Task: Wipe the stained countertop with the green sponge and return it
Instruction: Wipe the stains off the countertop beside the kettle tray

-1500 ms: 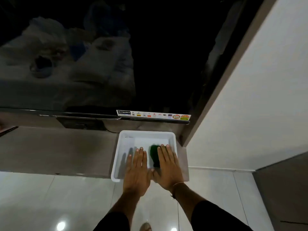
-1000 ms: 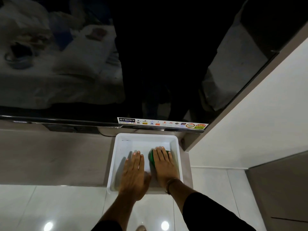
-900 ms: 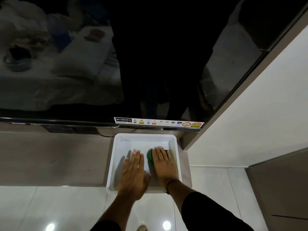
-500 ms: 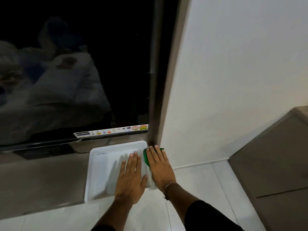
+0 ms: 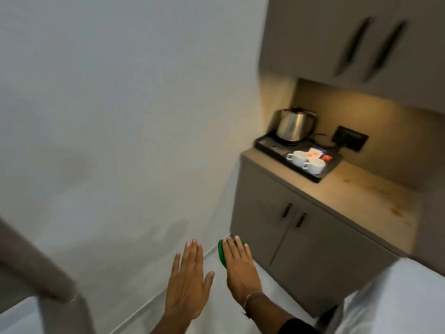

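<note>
no readable text anywhere; sachets (image 5: pixel 316 154) on the black tray (image 5: pixel 265 147) show red and purple print, but it's too blurred & small to read.

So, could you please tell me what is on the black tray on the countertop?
The black tray holds a steel kettle, two white cups and some sachets. The kettle covers whatever is behind it.

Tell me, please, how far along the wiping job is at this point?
Done: the green sponge is picked up, held under the right hand. In hand: it is in mid-air above the floor, short of the counter; the left hand is empty, fingers spread. Left: the countertop shows yellowish stains to the right of the kettle tray, so no wiping has begun, and the sponge's return comes after that.
</note>
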Demonstrator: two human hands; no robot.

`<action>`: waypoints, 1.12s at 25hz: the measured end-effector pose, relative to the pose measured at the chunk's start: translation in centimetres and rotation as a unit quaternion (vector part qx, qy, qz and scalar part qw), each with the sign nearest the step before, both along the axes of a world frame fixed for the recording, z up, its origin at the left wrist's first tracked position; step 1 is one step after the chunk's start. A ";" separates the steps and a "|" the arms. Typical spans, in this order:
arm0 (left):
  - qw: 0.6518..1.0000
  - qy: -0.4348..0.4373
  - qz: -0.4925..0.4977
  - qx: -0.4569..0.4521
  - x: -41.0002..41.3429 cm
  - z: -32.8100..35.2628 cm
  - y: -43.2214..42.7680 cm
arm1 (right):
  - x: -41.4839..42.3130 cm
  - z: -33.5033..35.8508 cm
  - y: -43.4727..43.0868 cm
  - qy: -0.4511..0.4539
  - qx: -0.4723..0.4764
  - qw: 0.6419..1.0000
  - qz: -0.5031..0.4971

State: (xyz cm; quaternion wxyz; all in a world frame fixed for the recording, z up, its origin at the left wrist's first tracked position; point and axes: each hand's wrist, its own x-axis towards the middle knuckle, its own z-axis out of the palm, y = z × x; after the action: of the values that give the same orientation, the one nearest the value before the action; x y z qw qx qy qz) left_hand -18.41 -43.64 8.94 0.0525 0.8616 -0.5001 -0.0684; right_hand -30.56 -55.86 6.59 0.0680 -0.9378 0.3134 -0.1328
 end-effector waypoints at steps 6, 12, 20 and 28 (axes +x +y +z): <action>0.986 -0.002 -0.162 -0.038 -10.8 1.1 -16.6 | -15.8 2.6 -13.8 0.037 0.005 0.982 -0.184; 0.951 -0.026 -0.300 -0.075 -17.2 2.2 -32.1 | -25.6 3.8 -24.4 0.041 0.013 0.950 -0.310; 0.909 0.001 -0.414 -0.055 -21.1 0.6 -52.1 | -30.6 3.5 -37.5 0.057 0.058 0.909 -0.409; 0.896 0.018 -0.443 -0.030 -21.4 -3.4 -61.5 | -31.2 2.3 -43.3 0.073 0.162 0.887 -0.426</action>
State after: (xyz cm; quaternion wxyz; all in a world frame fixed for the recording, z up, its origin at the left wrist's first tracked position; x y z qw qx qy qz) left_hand -39.81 -105.17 5.50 0.0515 0.5471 -0.8311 -0.0850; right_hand -61.78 -99.12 8.85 0.1328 -0.6969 0.7043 -0.0270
